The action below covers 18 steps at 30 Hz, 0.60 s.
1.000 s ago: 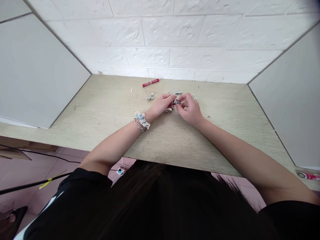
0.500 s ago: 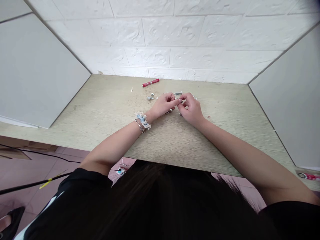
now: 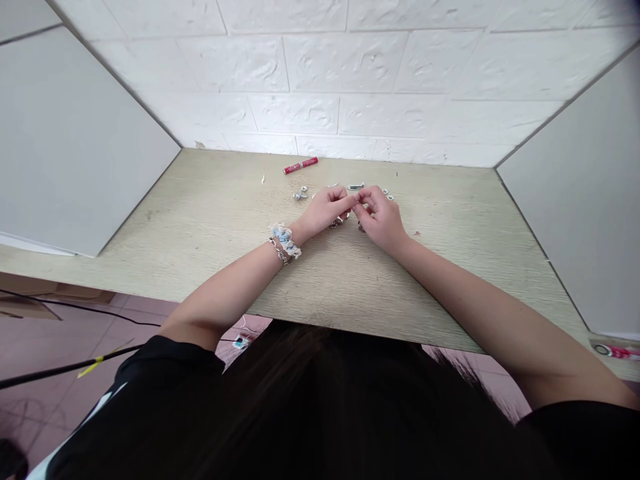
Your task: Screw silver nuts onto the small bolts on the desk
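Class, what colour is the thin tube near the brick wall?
The tube is red with a pale middle band, seen best in the head view.

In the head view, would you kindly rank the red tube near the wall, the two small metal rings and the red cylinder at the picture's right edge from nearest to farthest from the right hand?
From the right hand:
1. Two small metal rings, just beyond it.
2. Red tube, beyond, leftward.
3. Red cylinder, far right.
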Motion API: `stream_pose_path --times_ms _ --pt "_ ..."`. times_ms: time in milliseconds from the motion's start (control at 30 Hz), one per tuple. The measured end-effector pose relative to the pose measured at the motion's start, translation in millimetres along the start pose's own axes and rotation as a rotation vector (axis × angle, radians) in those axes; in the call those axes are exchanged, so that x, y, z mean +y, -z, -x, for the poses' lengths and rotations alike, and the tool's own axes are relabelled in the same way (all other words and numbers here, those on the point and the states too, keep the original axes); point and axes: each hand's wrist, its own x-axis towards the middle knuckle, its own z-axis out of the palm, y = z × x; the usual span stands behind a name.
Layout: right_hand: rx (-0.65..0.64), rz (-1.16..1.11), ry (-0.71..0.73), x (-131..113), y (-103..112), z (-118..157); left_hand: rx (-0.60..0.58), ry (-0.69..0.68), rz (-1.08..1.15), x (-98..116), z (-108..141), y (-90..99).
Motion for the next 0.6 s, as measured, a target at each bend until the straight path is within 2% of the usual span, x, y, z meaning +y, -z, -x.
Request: stream_pose_path --times_ms 267,600 --pt "-0.025 0.012 0.027 -0.1 -0.9 -0.5 0.026 0.005 0.067 -1.3 -0.6 -2.3" --pt "0.025 0.042 0.059 -0.2 -1.2 -1.1 0.086 0.047 0.053 4.6 1.0 -4.2"
